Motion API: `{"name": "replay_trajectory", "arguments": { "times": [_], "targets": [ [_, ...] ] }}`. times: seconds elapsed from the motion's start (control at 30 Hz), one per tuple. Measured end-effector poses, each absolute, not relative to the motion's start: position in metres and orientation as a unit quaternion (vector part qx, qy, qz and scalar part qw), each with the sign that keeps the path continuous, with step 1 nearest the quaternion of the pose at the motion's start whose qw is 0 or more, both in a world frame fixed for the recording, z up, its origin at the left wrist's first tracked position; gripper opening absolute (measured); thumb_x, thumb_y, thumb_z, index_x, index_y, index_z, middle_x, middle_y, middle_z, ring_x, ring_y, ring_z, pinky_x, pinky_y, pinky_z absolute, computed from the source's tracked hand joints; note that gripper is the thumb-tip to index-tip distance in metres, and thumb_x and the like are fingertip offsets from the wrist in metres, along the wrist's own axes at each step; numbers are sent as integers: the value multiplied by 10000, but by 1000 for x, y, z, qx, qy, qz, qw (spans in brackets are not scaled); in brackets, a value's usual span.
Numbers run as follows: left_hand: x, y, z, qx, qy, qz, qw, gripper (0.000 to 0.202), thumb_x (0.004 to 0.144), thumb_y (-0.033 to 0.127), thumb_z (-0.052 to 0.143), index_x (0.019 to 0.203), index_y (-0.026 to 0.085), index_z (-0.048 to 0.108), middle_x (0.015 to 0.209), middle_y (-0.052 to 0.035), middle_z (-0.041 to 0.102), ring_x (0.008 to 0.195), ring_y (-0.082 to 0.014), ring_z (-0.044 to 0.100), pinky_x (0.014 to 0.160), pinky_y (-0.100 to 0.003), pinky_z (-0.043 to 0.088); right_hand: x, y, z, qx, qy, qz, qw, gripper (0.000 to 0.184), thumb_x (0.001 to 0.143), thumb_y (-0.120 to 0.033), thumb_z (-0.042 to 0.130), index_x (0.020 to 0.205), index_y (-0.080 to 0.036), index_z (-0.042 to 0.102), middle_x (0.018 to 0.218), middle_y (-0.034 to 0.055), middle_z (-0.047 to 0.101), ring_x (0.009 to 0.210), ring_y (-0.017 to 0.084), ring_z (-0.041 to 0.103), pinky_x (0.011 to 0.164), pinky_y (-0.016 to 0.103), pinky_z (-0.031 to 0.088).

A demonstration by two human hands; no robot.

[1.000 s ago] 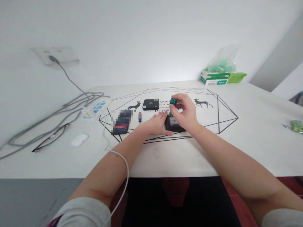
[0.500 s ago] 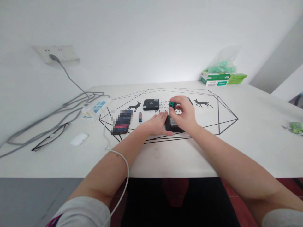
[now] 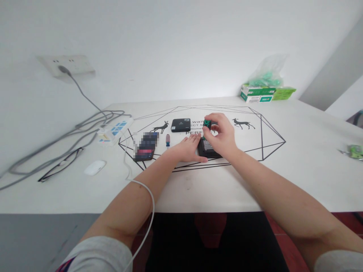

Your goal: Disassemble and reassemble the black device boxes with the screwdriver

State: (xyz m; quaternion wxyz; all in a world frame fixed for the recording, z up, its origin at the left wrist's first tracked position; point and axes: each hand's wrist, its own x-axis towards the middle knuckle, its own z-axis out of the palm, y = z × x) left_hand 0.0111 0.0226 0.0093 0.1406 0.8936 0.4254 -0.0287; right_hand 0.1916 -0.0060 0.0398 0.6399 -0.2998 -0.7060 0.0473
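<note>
A flat black box-like device (image 3: 208,149) with a grey panel lies on the printed mat, partly hidden under my right hand. My left hand (image 3: 187,148) rests flat against the device's left side, fingers stretched out and thumb along its near edge. Above the device's far left corner, my right hand (image 3: 221,132) is closed around a short green-and-black screwdriver (image 3: 207,123), held upright. Its lower end comes down near that corner; whether it touches a screw is too small to tell.
Left of my hands lie a small screwdriver (image 3: 168,140) and a phone (image 3: 146,146) with a blurred screen. Behind sits a second black device (image 3: 180,125). Further left are a power strip (image 3: 116,128), glasses (image 3: 61,165) and a white case (image 3: 95,167). Boxes (image 3: 258,92) stand back right. A white cable crosses my left forearm.
My right hand has turned and shifted slightly, covering a dark thing that showed beyond its knuckles before. My left hand and the device stay where they were.
</note>
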Motion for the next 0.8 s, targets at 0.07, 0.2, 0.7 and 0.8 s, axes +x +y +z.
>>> {"name": "replay_trajectory", "arguments": {
  "times": [0.07, 0.2, 0.7, 0.8],
  "targets": [
    [11, 23, 9, 893, 428, -30, 139, 1342, 786, 922, 511, 1708, 114, -37, 1783, -244, 20, 1655, -432, 40, 1311, -591, 157, 191, -6, 40, -298, -703, 45, 645, 246, 877, -179, 637, 1106, -258, 680, 1104, 83, 715, 975, 221, 693, 647, 328, 625],
    [12, 22, 10, 891, 432, -36, 135, 1366, 778, 922, 521, 1696, 50, 7, 1775, -271, 33, 1657, -421, 47, 1326, -547, 138, 192, -4, 39, -297, -700, 40, 648, 240, 879, -185, 639, 1106, -254, 673, 1102, 85, 708, 974, 218, 690, 640, 317, 617],
    [13, 22, 10, 890, 434, -36, 132, 1370, 778, 935, 495, 1699, 61, -17, 1774, -268, 38, 1661, -403, 56, 1322, -540, 145, 192, -4, 31, -284, -721, 95, 625, 357, 922, -165, 552, 1248, -265, 656, 1184, 80, 744, 1055, 230, 750, 848, 407, 666],
    [13, 22, 10, 890, 434, -32, 133, 1380, 769, 942, 511, 1707, 98, -51, 1779, -250, 40, 1659, -416, 59, 1317, -573, 139, 193, -3, 31, -285, -729, 112, 613, 321, 979, -224, 537, 1272, -277, 656, 1276, 93, 719, 1151, 245, 729, 888, 427, 663]
  ]
}}
